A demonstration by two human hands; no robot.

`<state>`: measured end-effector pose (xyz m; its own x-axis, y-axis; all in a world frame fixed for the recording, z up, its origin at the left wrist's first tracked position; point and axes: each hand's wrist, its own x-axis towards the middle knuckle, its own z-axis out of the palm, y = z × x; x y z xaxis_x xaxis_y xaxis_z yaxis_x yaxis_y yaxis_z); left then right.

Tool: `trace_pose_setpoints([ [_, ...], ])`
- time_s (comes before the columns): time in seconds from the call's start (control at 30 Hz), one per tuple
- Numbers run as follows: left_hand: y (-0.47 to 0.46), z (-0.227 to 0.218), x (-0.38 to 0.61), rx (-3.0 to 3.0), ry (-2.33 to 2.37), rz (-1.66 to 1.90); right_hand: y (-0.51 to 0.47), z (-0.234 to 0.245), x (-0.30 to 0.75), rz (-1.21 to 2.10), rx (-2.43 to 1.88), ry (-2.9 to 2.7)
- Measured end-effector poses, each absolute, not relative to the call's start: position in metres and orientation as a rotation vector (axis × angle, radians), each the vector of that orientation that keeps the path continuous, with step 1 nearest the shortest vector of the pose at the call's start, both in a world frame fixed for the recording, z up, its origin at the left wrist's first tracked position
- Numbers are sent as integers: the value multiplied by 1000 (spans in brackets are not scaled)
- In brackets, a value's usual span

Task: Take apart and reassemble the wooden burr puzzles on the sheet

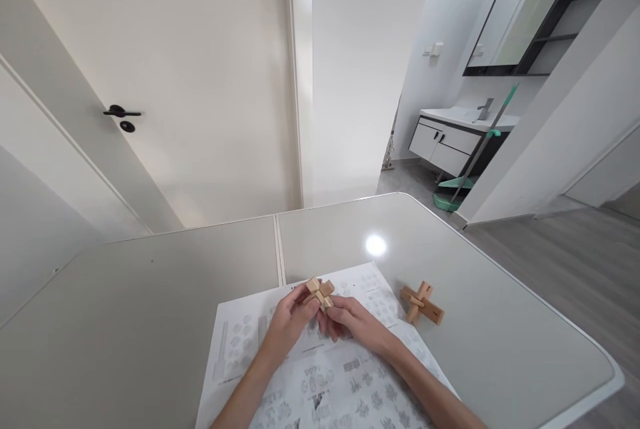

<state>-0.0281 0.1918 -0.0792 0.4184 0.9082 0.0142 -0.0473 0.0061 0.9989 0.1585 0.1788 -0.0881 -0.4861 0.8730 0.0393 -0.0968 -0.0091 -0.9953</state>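
A small wooden puzzle of pale interlocking blocks [320,292] is held just above a printed instruction sheet [320,375]. My left hand [290,319] grips it from the left with curled fingers. My right hand [350,323] pinches its lower right side, fingers closed. A second wooden puzzle [423,303], a darker cross of notched sticks, lies on the table to the right of the sheet, apart from both hands.
The grey table [150,309] has a seam down its middle and a rounded far right corner. Behind it stand a white door with a black handle [121,112] and an open bathroom with a vanity [450,139] and a green mop [480,149].
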Motion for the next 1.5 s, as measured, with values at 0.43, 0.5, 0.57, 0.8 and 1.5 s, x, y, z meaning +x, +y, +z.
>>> trace_pose_setpoints([
  [0.43,195,-95,-39,1254,753,886,180,-90,158,1910,-616,-1270],
  [0.5,193,-92,-39,1278,774,868,180,-91,157,1904,-606,-1288],
  [0.57,192,-91,-39,1286,805,877,180,-92,157,1876,-607,-1322],
  [0.8,190,-87,-40,1257,804,905,180,-95,156,1751,-710,-1409],
  [1.5,181,-84,-28,1544,1152,1123,181,-103,152,1343,-992,-1392],
])
